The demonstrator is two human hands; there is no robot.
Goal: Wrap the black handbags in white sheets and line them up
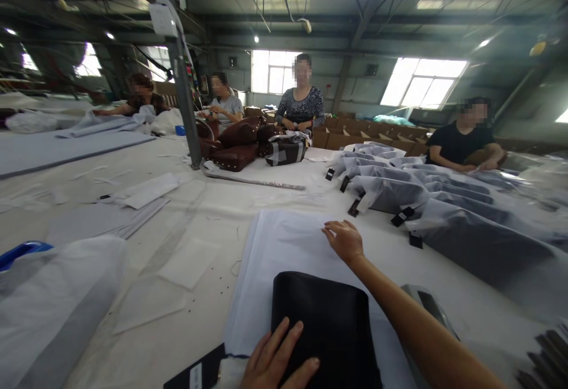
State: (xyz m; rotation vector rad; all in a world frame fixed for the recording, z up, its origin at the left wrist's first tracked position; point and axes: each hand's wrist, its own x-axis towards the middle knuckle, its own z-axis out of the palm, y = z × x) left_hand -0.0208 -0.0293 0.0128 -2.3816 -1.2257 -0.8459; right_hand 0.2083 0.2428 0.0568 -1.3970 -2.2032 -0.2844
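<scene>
A black bag (323,324) with a smooth surface lies on a stack of thin white sheets (257,271). My left hand (279,359) rests on the bag's near left part, fingers spread and flat. Beyond the bag, my right hand (346,241) is at the far right corner of the sheets, its thumb and fingers pinched at the top sheet's edge. A black tag (195,371) with a white label lies left of my left hand. The bag's near end runs out of view.
Several wrapped bags (390,194) with black tags stand in rows at the right. A grey device (428,303) is under my right forearm. Brown bags (235,146) and a metal post (184,93) stand farther back. Loose paper (151,303) lies left. Several people work around the table.
</scene>
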